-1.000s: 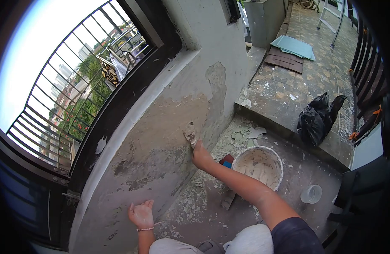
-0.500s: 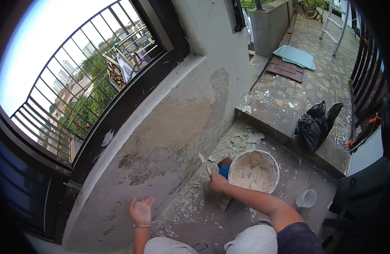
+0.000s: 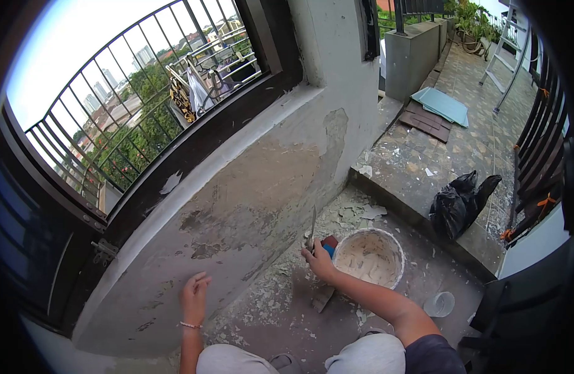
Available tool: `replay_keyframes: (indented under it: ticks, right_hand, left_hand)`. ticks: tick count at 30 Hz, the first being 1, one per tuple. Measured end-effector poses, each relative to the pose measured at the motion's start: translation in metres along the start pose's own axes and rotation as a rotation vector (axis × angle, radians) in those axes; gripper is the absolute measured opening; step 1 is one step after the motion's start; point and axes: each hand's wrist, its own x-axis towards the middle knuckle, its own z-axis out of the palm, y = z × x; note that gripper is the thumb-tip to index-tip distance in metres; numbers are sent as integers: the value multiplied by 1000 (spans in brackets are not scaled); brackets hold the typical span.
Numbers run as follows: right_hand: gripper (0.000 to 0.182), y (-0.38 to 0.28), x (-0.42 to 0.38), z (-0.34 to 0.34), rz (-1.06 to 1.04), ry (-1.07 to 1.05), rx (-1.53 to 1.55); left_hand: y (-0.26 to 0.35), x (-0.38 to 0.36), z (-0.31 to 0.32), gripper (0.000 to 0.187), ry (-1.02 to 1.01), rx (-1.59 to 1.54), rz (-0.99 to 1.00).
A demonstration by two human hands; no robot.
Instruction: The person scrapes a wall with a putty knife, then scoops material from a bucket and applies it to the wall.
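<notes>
My right hand (image 3: 319,260) is closed around the handle of a putty knife (image 3: 312,225), whose thin blade points up. This hand is just left of a round white bucket (image 3: 400,248) holding a pale, pasty filler (image 3: 365,257). Between the hand and the bucket sit a blue object (image 3: 328,249) and a reddish-brown one (image 3: 330,240), both partly hidden. My left hand (image 3: 195,297), with a bracelet at the wrist, is empty in front of the lower wall (image 3: 249,212), its fingers loosely bent. The wall is patchy, with bare and peeling areas.
Paint flakes (image 3: 274,296) litter the floor along the wall. A clear plastic cup (image 3: 439,304) stands right of the bucket. Beyond the raised step (image 3: 424,226) are a black plastic bag (image 3: 461,206), light blue sheets (image 3: 443,106), brown boards (image 3: 425,121) and a ladder (image 3: 505,62).
My left hand has turned from palm up to fingers bent and shifted slightly up the wall. The putty knife in my right hand has swung more upright. The view has shifted slightly.
</notes>
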Motion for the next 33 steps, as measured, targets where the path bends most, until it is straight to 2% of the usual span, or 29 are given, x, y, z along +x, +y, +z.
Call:
replay_keyframes:
  ticks: [3, 6, 9, 13, 14, 15, 18, 19, 22, 25, 26, 29, 33]
  right_hand:
    - [34, -6, 4, -4, 20, 11, -45]
    - [32, -10, 1, -8, -3, 56, -110]
    - [33, -11, -3, -17, -73, 122, -200]
    - [30, -16, 6, -36, -136, 229, -309]
    - [26, -29, 7, -43, -92, 176, -168]
    - [22, -40, 8, -49, -134, 171, -93]
    - [21, -53, 15, -58, -224, 220, -125]
    - [21, -62, 14, -59, -157, 200, -129]
    - [24, -68, 10, -54, -153, 211, -100]
    - [26, -39, 15, -47, -211, 216, -134]
    - [27, -26, 14, -47, -247, 216, -151]
    - [29, -73, -16, -54, -180, 102, -101]
    - [29, -79, -27, -67, -207, 107, -137]
  left_hand:
    - [40, -8, -10, 24, 284, 254, 162]
    - [48, -4, -25, 32, 488, 733, 747]
    - [81, 3, -29, 38, 770, 939, 805]
    - [101, 11, -51, 40, 976, 911, 796]
    - [107, 11, -56, 39, 996, 915, 819]
    - [115, 13, -60, 39, 1010, 916, 846]
    - [156, 28, -70, 35, 736, 828, 890]
    - [177, 36, -69, 28, 738, 853, 898]
    - [197, 70, -75, 22, 589, 835, 689]
    - [208, 78, -75, 25, 416, 798, 453]
    - [205, 79, -73, 27, 465, 841, 500]
    - [185, 91, -65, 34, 598, 945, 651]
    - [184, 88, -61, 40, 575, 1004, 584]
